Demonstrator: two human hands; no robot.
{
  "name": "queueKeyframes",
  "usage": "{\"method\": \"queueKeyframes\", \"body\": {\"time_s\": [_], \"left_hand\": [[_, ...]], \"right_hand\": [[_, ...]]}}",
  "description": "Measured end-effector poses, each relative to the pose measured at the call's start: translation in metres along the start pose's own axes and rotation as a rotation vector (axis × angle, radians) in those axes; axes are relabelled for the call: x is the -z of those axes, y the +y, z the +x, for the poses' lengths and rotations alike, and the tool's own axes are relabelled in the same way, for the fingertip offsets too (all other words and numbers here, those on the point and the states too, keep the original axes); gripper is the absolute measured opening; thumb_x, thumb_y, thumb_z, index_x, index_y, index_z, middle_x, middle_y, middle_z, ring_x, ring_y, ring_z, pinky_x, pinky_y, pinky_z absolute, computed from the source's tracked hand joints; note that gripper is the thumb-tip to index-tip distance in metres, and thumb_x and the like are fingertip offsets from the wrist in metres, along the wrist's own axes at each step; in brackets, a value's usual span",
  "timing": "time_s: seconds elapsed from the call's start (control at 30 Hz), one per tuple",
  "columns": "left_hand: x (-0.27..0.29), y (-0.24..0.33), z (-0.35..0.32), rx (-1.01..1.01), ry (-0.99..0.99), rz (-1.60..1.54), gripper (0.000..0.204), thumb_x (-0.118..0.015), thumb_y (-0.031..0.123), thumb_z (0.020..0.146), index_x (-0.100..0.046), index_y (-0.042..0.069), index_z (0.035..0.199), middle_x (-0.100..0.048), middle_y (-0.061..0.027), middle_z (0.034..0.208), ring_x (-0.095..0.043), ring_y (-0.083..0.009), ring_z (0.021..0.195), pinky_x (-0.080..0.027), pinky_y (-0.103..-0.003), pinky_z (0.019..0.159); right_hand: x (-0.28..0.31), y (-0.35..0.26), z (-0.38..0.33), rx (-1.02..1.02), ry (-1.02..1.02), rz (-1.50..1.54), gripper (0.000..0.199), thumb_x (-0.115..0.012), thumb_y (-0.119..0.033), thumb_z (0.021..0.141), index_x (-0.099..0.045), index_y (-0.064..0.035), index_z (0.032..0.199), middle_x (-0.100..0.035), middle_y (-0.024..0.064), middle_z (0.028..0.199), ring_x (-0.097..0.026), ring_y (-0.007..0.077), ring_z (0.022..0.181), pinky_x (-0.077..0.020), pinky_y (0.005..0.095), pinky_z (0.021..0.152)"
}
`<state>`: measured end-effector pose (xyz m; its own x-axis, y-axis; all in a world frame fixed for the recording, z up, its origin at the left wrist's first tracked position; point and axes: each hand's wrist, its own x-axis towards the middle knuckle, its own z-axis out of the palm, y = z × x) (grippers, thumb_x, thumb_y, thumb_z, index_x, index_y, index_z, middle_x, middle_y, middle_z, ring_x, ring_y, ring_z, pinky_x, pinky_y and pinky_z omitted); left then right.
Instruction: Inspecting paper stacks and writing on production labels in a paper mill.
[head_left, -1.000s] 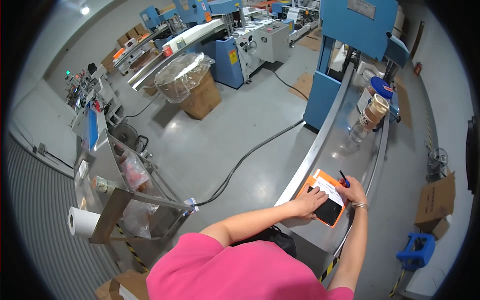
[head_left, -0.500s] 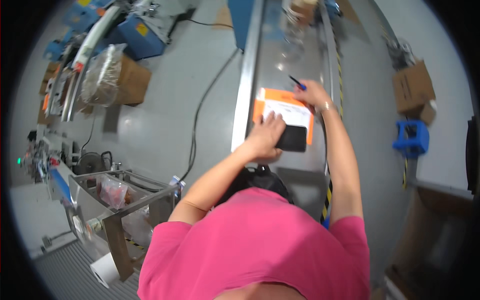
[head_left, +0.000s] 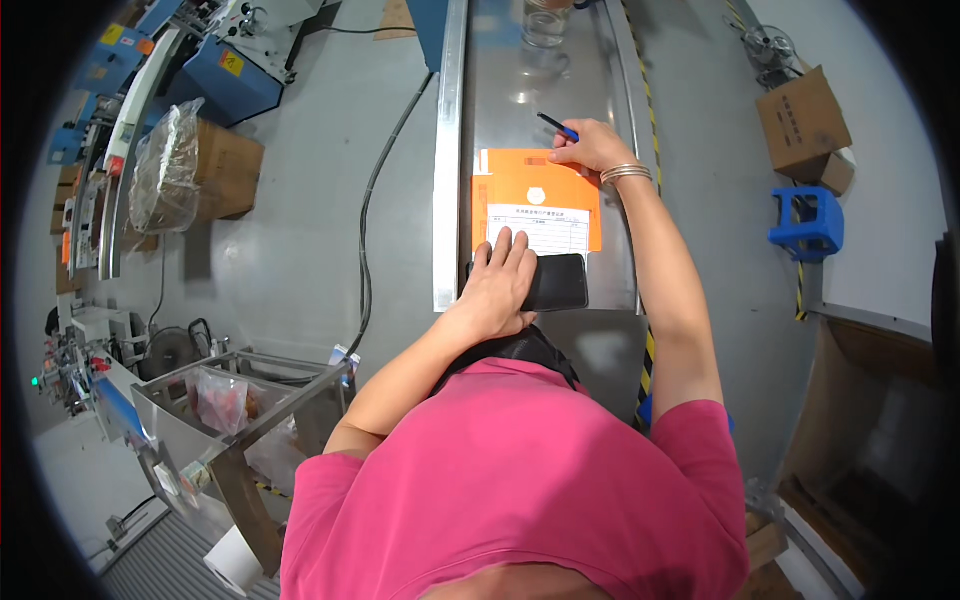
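Note:
My left hand [head_left: 497, 290] lies flat with fingers spread. Its fingertips touch a white printed form [head_left: 550, 235], and a black phone [head_left: 560, 283] is against the hand's right side. Under the form is an orange folder or board [head_left: 575, 190] on a long metal table [head_left: 505, 115]. A blue-and-black pen [head_left: 556, 126] is in my right hand [head_left: 597, 148], its dark end pointing away to the upper left. The fingers of that hand rest by the far edge of the orange piece.
A clear jar [head_left: 545, 25] stands on the table's far end. Left are a carton [head_left: 230, 170] with plastic wrap, a black floor cable [head_left: 368, 200] and a metal frame cart [head_left: 235, 430]. To the right stand a blue stool [head_left: 807, 222] and a cardboard box [head_left: 803, 122].
More of the orange piece now shows beyond the white form, which sits lower on it. My right hand keeps the pen near the far edge. The whole view has shifted.

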<state>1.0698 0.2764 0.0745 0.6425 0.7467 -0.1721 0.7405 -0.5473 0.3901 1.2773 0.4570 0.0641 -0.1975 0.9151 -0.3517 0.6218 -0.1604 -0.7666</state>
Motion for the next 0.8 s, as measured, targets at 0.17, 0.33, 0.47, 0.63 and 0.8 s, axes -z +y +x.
{"method": "queueKeyframes", "body": {"time_s": [0.17, 0.33, 0.47, 0.63, 0.8], "left_hand": [[-0.002, -0.001, -0.002, 0.002, 0.057, 0.001, 0.084, -0.080, 0.031, 0.066, -0.038, -0.008, 0.127, -0.038, -0.0300, 0.138, -0.031, -0.0464, 0.133, -0.028, -0.055, 0.106], [0.002, -0.001, -0.004, -0.021, 0.065, 0.030, 0.082, -0.081, 0.031, 0.064, -0.041, -0.007, 0.125, -0.040, -0.0270, 0.137, -0.034, -0.0426, 0.132, -0.030, -0.054, 0.104], [0.001, 0.002, -0.013, -0.016, 0.042, -0.006, 0.082, -0.081, 0.027, 0.063, -0.040, -0.006, 0.127, -0.038, -0.0252, 0.139, -0.032, -0.0401, 0.134, -0.030, -0.052, 0.105], [-0.006, 0.002, -0.017, -0.016, 0.087, 0.001, 0.082, -0.081, 0.029, 0.064, -0.040, -0.005, 0.126, -0.038, -0.0251, 0.139, -0.033, -0.0399, 0.133, -0.031, -0.052, 0.104], [-0.007, 0.005, -0.019, -0.013, 0.076, 0.018, 0.082, -0.081, 0.030, 0.065, -0.040, -0.005, 0.126, -0.037, -0.0256, 0.138, -0.033, -0.0399, 0.133, -0.031, -0.052, 0.104]], "right_hand": [[-0.001, -0.002, -0.001, 0.011, 0.013, -0.015, 0.022, -0.077, -0.013, 0.073, -0.060, -0.0022, 0.080, -0.058, 0.0016, 0.066, -0.049, 0.0080, 0.049, -0.0404, 0.0242, 0.043], [0.000, -0.005, -0.002, 0.000, 0.029, -0.028, 0.022, -0.077, -0.013, 0.073, -0.061, -0.0022, 0.081, -0.058, 0.0019, 0.067, -0.051, 0.0088, 0.052, -0.0413, 0.0242, 0.044], [-0.002, -0.002, -0.001, 0.002, 0.026, 0.014, 0.021, -0.077, -0.013, 0.073, -0.061, -0.0022, 0.080, -0.059, 0.0022, 0.067, -0.051, 0.0092, 0.052, -0.0420, 0.0245, 0.045], [-0.001, -0.002, 0.000, -0.002, 0.018, -0.010, 0.021, -0.077, -0.014, 0.073, -0.061, -0.0021, 0.080, -0.059, 0.0024, 0.067, -0.051, 0.0090, 0.053, -0.0426, 0.0252, 0.045], [0.001, -0.003, -0.002, -0.009, 0.026, -0.001, 0.022, -0.078, -0.014, 0.073, -0.062, -0.0021, 0.081, -0.059, 0.0024, 0.069, -0.052, 0.0093, 0.055, -0.0431, 0.0250, 0.046]]}}
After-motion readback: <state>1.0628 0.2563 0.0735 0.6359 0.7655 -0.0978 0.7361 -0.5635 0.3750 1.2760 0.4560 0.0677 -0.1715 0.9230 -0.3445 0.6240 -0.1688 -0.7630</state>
